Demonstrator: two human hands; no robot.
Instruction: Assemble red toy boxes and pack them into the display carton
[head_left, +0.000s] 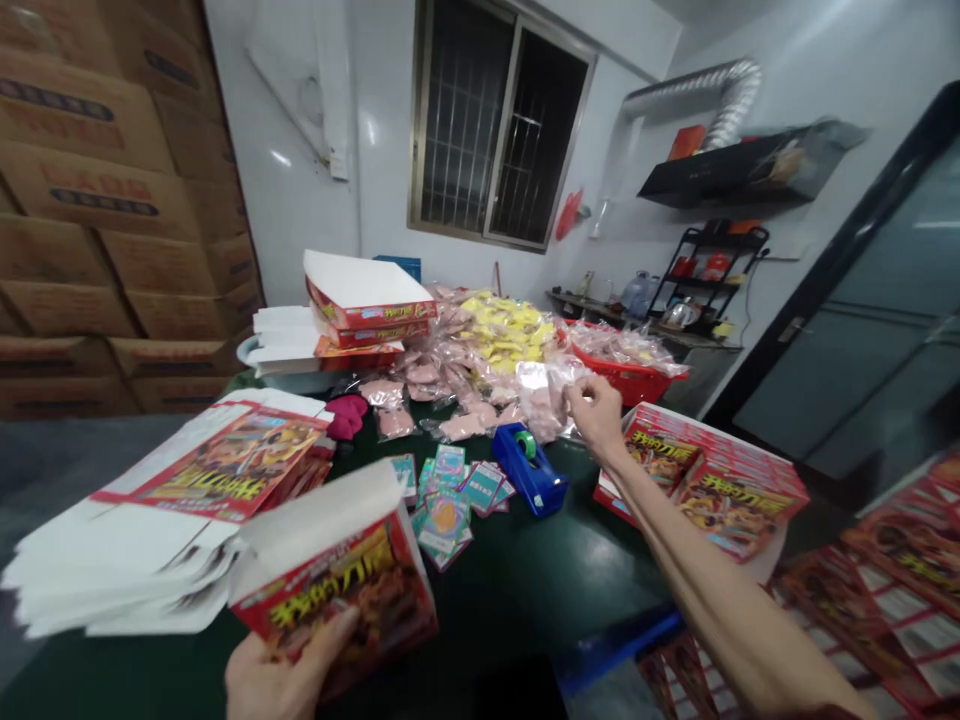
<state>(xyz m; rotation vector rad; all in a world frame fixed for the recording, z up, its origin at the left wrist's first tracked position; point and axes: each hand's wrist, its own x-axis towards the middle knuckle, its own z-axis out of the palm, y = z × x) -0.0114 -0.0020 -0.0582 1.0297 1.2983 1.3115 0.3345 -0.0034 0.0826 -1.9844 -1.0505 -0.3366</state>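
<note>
My left hand (292,665) grips a small red printed box (352,600) at the lower left, thumb across its front. The box is tilted, and a white flap stands up at its top. Across the table, my right hand (596,415) is closed in a pinch on the edge of a clear plastic bag (544,400) with something pink inside. That bag lies at the near side of a heap of similar pink packets (450,395). Just in front of it rests a blue tape dispenser (529,470) with a green roll.
Green and purple cards (446,505) lie mid-table. Flat box blanks (142,540) are stacked left, behind them larger red boxes (375,300). Yellow packets (506,330) top the heap. A red basket (637,382) and a carton of filled red boxes (697,470) stand right.
</note>
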